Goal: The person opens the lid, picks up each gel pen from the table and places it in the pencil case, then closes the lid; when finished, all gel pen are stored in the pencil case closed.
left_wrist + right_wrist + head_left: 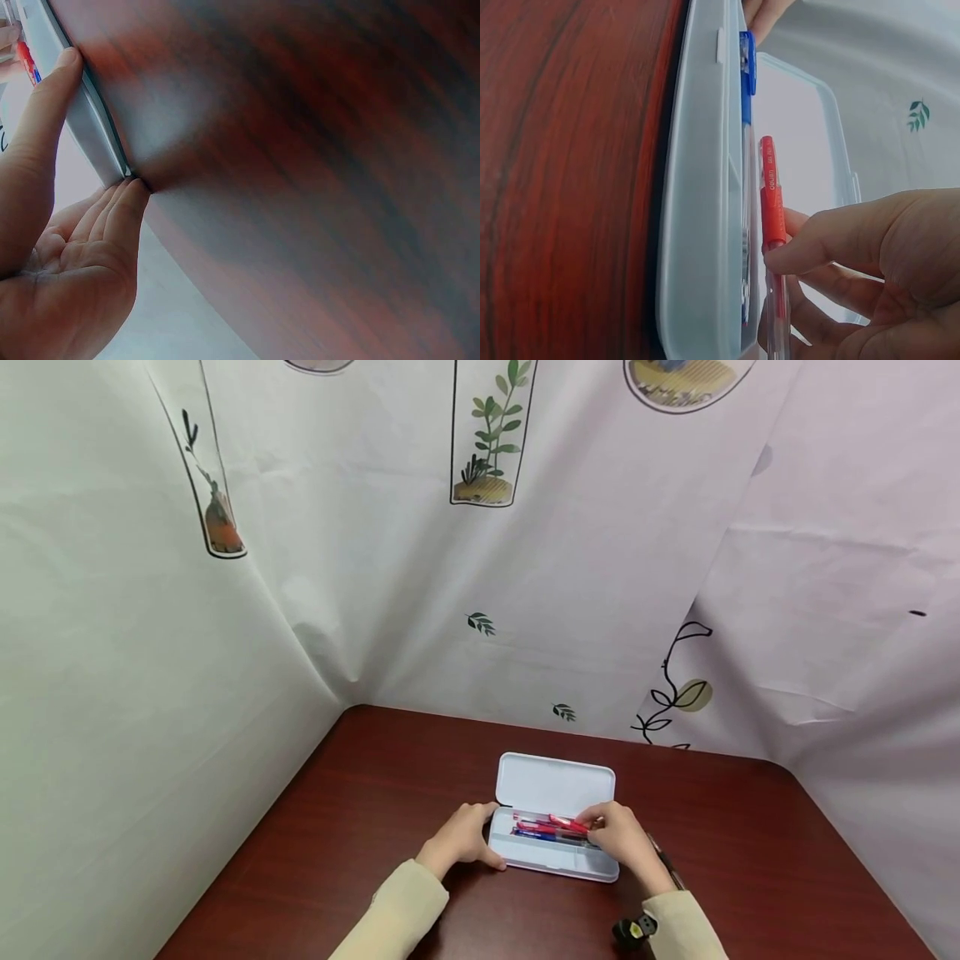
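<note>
A white pencil case [528,855] lies open on the table, its lid [555,782] tipped back on the far side. My left hand [463,837] grips the case's left end, thumb at the front edge and fingers at the back corner. Above the case, my right hand [621,838] pinches a red pen [772,214] with a clear barrel between thumb and fingers. In the right wrist view the pen is close over the rim. Several pens, among them a blue pen [748,75], lie in the case's rear compartment.
The case stands on a dark red-brown wooden table [405,768]. White printed cloth [390,585] hangs behind the table and along its sides. A black strap-like item [634,930] is at the right wrist, by the sleeve.
</note>
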### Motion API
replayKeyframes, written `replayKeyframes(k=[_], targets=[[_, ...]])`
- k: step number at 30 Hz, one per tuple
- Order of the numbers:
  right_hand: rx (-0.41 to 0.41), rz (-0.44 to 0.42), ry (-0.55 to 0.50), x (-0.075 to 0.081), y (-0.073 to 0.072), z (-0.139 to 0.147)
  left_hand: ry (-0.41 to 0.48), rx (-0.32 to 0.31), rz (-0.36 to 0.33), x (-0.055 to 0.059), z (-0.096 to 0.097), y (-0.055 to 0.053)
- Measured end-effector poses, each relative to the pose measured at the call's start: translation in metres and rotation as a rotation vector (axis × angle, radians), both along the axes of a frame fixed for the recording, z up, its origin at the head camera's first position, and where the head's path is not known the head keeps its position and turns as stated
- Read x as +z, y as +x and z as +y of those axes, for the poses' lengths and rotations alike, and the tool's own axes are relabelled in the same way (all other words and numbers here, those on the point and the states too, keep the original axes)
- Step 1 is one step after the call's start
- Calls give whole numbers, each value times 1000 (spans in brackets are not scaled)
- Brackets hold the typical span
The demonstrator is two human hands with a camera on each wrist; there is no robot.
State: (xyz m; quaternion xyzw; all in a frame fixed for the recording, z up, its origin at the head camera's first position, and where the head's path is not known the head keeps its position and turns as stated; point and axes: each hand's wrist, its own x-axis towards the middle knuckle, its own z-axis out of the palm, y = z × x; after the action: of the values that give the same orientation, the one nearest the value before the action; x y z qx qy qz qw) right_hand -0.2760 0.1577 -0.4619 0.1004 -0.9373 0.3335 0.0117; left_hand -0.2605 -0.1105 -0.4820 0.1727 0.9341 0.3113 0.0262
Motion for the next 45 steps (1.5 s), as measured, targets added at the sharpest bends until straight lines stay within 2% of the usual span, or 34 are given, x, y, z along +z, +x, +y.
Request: replayKeyframes(k=[6,23,30,38,45], targets=[[33,12,-6,0,-2,-5,-2,6,-4,-1,1,0],[67,-31,10,-2,-10,-31,2,-10,13,-5,0,-1],[93,6,37,-2,-9,-41,-3,-1,5,-5,1,-2],[95,109,39,9,-3,-36,-7,-23,41,-3,2,0],[67,91,57,14,-3,-26,-11,-7,26,1,0,0]])
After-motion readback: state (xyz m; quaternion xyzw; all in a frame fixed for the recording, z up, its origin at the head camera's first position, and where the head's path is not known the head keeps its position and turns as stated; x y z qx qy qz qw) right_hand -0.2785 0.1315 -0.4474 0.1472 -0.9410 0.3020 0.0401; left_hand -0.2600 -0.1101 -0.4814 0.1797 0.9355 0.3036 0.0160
